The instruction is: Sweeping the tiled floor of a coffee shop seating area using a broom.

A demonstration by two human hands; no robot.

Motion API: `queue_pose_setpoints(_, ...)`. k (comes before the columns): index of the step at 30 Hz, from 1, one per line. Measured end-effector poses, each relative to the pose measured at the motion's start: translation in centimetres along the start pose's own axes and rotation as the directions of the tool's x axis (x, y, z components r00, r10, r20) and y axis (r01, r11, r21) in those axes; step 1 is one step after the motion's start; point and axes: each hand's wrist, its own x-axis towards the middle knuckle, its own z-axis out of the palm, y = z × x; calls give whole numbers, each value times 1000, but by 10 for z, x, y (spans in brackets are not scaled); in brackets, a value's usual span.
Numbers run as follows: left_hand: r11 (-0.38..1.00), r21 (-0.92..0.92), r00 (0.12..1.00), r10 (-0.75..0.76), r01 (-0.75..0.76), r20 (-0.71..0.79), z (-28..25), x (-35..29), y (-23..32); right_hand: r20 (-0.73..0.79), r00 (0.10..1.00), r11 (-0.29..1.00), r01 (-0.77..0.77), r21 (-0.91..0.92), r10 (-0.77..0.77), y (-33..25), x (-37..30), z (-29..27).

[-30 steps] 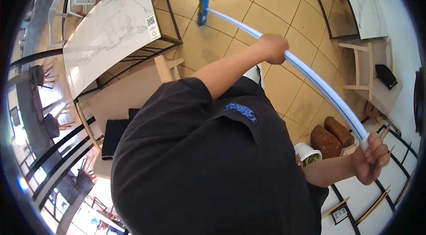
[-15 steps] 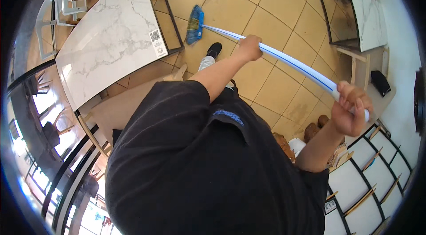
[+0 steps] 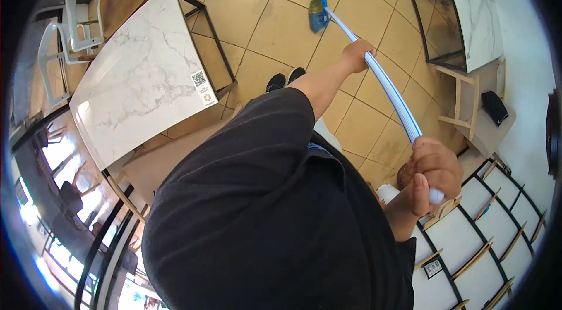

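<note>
A broom with a blue-and-white striped handle (image 3: pixel 391 89) slants across the view from far to near right. Its blue head with greenish-yellow bristles (image 3: pixel 317 13) is down at the tiled floor (image 3: pixel 281 35). Partway along the handle, my left hand (image 3: pixel 358 55) is closed around it. My right hand (image 3: pixel 434 175) grips the handle near its top end, whose light tip pokes out below the fingers. Both of my dark shoes (image 3: pixel 285 79) show on the floor, nearer than the broom head.
A white marble-look table (image 3: pixel 140 76) stands at left, with white chairs (image 3: pixel 76 23) behind it. To the right are a smaller marble-topped table (image 3: pixel 477 32) and a bench holding a black item (image 3: pixel 494 107). A shelved, black-framed wall (image 3: pixel 456 245) is at lower right.
The broom head has swung right and farther away across the floor. My left hand has moved right with it, while my right hand has come down and left. A second shoe now shows.
</note>
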Motion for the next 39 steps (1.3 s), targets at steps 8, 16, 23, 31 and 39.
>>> queue_pose_setpoints(8,944,325,826,-224,53,517,-62,17,124,-293,955,958,114,264,-33,-42,-15,-127)
queue_pose_setpoints(16,792,507,897,-435,340,77,-113,-19,-14,-43,988,831,-99,547,146,84,45,-50)
queue_pose_setpoints(23,938,268,973,-196,222,-119,-64,32,-17,-17,987,891,-138,433,160,61,89,-49)
queue_pose_setpoints(31,980,199,980,-31,-9,196,-19,94,-4,107,994,988,-28,154,11,43,85,-62)
queue_pose_setpoints(39,939,340,780,-171,-56,602,-74,137,88,-281,959,965,99,245,-27,20,47,-145)
